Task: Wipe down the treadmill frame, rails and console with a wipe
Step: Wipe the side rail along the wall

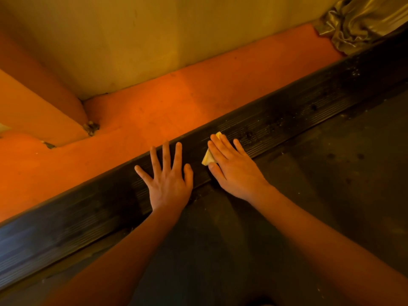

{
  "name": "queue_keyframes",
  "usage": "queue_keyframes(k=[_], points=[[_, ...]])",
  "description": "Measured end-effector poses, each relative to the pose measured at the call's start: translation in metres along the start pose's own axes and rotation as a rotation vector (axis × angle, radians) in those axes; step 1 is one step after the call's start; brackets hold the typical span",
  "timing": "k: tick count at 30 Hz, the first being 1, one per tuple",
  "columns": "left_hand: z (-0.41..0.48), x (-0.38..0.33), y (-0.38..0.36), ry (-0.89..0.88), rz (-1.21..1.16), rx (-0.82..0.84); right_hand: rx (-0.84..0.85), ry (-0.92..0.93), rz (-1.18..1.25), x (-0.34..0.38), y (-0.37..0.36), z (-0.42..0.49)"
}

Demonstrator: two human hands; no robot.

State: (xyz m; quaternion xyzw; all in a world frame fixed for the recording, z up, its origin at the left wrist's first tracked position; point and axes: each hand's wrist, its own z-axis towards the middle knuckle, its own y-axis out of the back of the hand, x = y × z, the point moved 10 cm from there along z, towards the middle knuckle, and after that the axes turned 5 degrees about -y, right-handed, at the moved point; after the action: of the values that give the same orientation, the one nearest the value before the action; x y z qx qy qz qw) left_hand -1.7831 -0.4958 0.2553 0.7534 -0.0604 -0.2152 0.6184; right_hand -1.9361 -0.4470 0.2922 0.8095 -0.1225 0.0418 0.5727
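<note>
- A black, lengthwise-ribbed treadmill side rail (298,111) is seen running diagonally from the lower left to the upper right, dusted with pale specks towards its far end.
- The left hand (170,184) is laid flat on the rail, palm down, with all fingers straight and spread wide; nothing is held by it.
- The right hand (234,171) is placed just beside the left, further along the rail, with its fingers stretched out straight.
- A small, folded, pale yellow wipe (208,157) is pressed against the ribbed top of the rail beneath the right hand's fingers. It is not clenched. Only one edge and two corners of it are left showing, beside the index finger and thumb.
- The heel of the right hand is set over the seam where the rail meets the dark grey, dusty treadmill belt (331,173).
- Beyond the rail, an orange floor (154,111) is bounded by a beige wall (132,40).
- A crumpled, shiny, greyish fabric (357,25) is bunched at the top right, near the far end of the rail.
- A small clump of dark debris (91,128) is lodged in the floor corner at the left.
</note>
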Motion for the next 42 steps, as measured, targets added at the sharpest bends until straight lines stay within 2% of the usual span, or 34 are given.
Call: queue_keyframes(k=[4, 12, 19, 26, 34, 42], points=[[0.0, 0.0, 0.001, -0.011, 0.009, -0.021, 0.046, -0.003, -0.045, -0.004, -0.013, -0.033], [0.0, -0.001, 0.001, -0.008, -0.022, -0.017, -0.023, 0.008, -0.069, 0.014, 0.014, 0.051], [0.0, -0.002, 0.003, -0.025, -0.008, -0.033, -0.002, -0.005, -0.035, 0.005, -0.013, -0.026], [0.0, -0.003, 0.003, -0.017, -0.013, -0.03, -0.047, -0.058, -0.047, 0.006, 0.014, 0.044], [0.0, -0.002, 0.003, -0.023, 0.002, -0.029, -0.008, -0.053, -0.012, -0.012, -0.018, -0.051], [0.0, -0.003, 0.001, -0.015, -0.013, -0.007, -0.077, -0.095, -0.071, -0.004, 0.02, 0.055]])
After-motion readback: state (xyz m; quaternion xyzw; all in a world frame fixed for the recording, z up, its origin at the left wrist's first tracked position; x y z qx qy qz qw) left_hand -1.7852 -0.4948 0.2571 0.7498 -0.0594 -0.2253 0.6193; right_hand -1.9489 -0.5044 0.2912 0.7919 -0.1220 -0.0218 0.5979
